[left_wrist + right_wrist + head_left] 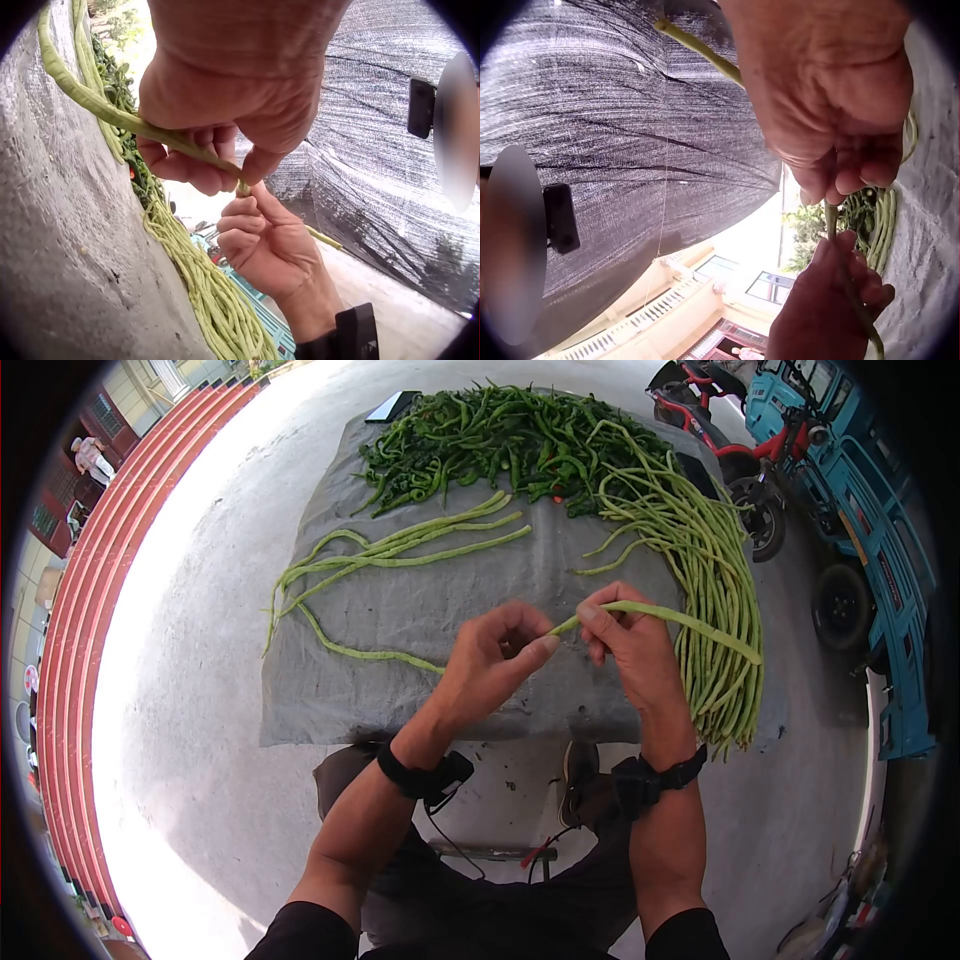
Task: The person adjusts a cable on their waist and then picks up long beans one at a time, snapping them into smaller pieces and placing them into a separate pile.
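Note:
Both hands meet over the grey sheet, a short gap apart, on one long yard-long bean [700, 628]. My left hand [490, 660] pinches it between thumb and fingertips; in the left wrist view the bean [112, 114] runs back under that hand. With thumb and bent fingers my right hand [630, 645] grips it close by, and a free end sticks out to the right. A short stretch of bean [831, 219] shows between the fingertips in the right wrist view. Several separate beans [400, 550] lie on the left, a large heap of them [725, 580] on the right.
Green chili peppers [480, 435] are piled along the far side of the grey sheet [400, 615]. A dark flat object [392, 406] lies at its far left corner. Blue and red three-wheelers [860, 490] stand at right, red steps [75, 690] at left.

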A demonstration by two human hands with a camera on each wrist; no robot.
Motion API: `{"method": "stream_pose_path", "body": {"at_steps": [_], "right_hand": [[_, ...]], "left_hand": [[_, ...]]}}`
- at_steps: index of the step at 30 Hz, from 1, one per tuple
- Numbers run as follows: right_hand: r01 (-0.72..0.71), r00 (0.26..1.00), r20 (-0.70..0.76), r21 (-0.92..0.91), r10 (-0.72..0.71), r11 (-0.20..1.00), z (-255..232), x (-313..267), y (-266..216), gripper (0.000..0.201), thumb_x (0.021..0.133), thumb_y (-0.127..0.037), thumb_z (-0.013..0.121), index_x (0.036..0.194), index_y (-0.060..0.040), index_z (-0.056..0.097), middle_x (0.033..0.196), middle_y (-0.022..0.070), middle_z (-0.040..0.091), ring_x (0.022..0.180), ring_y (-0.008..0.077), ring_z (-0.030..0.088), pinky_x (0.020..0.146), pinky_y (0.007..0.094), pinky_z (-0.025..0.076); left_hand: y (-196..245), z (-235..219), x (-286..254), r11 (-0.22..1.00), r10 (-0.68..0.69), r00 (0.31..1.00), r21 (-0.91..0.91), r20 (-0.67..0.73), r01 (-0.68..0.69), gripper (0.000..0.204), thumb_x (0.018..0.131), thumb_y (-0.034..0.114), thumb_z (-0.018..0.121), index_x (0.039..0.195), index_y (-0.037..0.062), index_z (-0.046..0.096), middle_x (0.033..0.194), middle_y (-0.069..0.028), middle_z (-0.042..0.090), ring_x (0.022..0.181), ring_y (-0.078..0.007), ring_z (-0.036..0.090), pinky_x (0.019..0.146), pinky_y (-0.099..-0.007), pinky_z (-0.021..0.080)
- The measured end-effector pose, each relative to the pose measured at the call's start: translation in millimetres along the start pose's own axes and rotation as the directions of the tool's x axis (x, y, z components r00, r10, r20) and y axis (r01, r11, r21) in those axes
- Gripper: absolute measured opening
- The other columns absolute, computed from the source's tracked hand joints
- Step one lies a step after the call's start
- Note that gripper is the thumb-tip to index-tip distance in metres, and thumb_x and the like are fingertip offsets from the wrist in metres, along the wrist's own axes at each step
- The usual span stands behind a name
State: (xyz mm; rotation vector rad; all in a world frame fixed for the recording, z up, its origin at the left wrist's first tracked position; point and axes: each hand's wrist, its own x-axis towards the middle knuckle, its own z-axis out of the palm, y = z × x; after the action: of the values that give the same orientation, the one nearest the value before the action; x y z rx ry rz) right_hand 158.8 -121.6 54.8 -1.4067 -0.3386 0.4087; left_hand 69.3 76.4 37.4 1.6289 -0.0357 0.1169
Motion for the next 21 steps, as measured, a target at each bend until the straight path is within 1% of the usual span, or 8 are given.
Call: {"method": "stream_pose_path", "body": {"at_steps": [3,6,9,12,15,18,21], "right_hand": [[0.001,1.0,0.015,-0.019,-0.001,1.0,0,0,1,0.021,0.102,-0.024,0.078,0.102,-0.0049,0.068,0.077,0.0007,0.066,0.061,0.0047,0.056,0.054,0.0213,0.043],[-0.009,1.0,-0.004,0.001,0.009,1.0,0,1,2,0.022,0.104,-0.026,0.077,0.102,-0.005,0.069,0.077,0.0007,0.066,0.061,0.0047,0.056,0.054,0.0213,0.043],[0.022,0.999,-0.047,0.024,-0.02,0.999,3,-2,-4,0.023,0.104,-0.027,0.076,0.103,-0.005,0.069,0.077,0.0004,0.065,0.061,0.0053,0.056,0.054,0.0221,0.044],[0.048,0.996,-0.075,0.092,-0.041,0.995,-1,0,-5,0.023,0.104,-0.026,0.076,0.103,-0.0052,0.068,0.077,0.0004,0.064,0.06,0.0063,0.055,0.054,0.0238,0.045],[0.058,0.995,-0.095,0.208,-0.039,0.976,-5,0,-7,0.022,0.103,-0.025,0.077,0.104,-0.0058,0.068,0.08,0.001,0.063,0.061,0.0068,0.054,0.055,0.0252,0.045],[0.086,0.993,-0.104,0.308,-0.057,0.947,-9,1,-5,0.02,0.104,-0.024,0.077,0.106,-0.0065,0.068,0.083,0.0017,0.063,0.062,0.0069,0.054,0.055,0.0255,0.045],[0.114,0.99,-0.115,0.353,-0.077,0.929,-13,1,-7,0.017,0.104,-0.022,0.076,0.108,-0.007,0.067,0.085,0.0017,0.063,0.064,0.0069,0.054,0.055,0.026,0.044]], "left_hand": [[-5,-1,1,1.0,0.003,1.0,-0.029,0.012,-0.003,0.016,0.104,0.019,0.073,0.104,0.0031,0.07,0.089,0.004,0.066,0.08,-0.0047,0.058,0.071,-0.0232,0.048],[-3,-1,1,0.999,-0.01,1.0,-0.041,0.002,0.01,0.017,0.104,0.02,0.074,0.102,0.0035,0.07,0.087,0.0043,0.065,0.079,-0.0043,0.057,0.07,-0.023,0.047],[-4,-1,1,0.998,-0.033,0.999,-0.057,-0.03,0.031,0.016,0.104,0.02,0.073,0.102,0.0036,0.07,0.087,0.0042,0.065,0.078,-0.0044,0.057,0.069,-0.0231,0.046],[-5,-3,1,1.0,-0.023,0.996,0.015,-0.088,0.024,0.015,0.104,0.019,0.073,0.102,0.0036,0.071,0.085,0.0045,0.066,0.077,-0.004,0.057,0.069,-0.0233,0.046],[-6,-3,2,0.995,0.049,0.989,0.094,-0.141,-0.036,0.015,0.103,0.018,0.075,0.102,0.0034,0.071,0.083,0.0045,0.066,0.076,-0.0037,0.057,0.069,-0.0237,0.047],[-5,-3,3,0.984,0.085,0.983,0.168,-0.165,-0.057,0.015,0.102,0.017,0.077,0.102,0.0033,0.071,0.082,0.0044,0.066,0.076,-0.0035,0.057,0.07,-0.0242,0.047],[-5,-2,3,0.983,0.084,0.978,0.174,-0.19,-0.05,0.015,0.101,0.017,0.078,0.1,0.0033,0.071,0.083,0.004,0.067,0.076,-0.0039,0.058,0.069,-0.0245,0.048]]}}
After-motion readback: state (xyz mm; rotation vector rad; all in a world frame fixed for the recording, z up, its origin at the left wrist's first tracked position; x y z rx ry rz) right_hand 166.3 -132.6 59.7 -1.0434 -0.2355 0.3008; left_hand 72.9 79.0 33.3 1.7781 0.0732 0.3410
